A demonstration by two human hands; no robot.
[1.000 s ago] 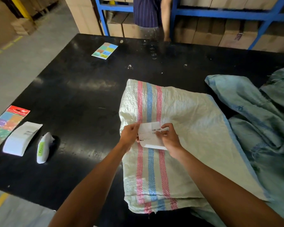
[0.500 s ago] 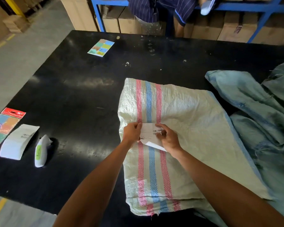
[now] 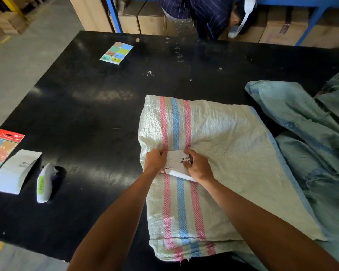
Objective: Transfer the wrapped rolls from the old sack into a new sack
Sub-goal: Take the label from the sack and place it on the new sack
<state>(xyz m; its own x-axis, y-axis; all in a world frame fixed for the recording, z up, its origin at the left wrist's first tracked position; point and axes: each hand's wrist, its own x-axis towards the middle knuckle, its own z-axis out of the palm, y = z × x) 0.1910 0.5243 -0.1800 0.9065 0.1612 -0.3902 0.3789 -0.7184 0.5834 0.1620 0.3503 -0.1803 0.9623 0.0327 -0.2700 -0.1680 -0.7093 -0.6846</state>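
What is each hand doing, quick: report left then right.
Left hand: closed on the barcode label's left edge.
Right hand: closed on its right edge.

Left arm: bare, extended forward from lower centre, forearm angled up and slightly right; wrist straight. Left hand [image 3: 155,160]: knuckles up, fingers curled downward, thumb tucked toward the right hand; grip closed in a pinch on the left edge of a label [image 3: 177,161]. Right arm: bare, extended from lower right, forearm angled up and left; wrist slightly bent. Right hand [image 3: 199,167]: back up, fingers [image 3: 188,153] curled over the right side of the same label; grip closed upon it. Hands near each other, not touching; both low over the table.
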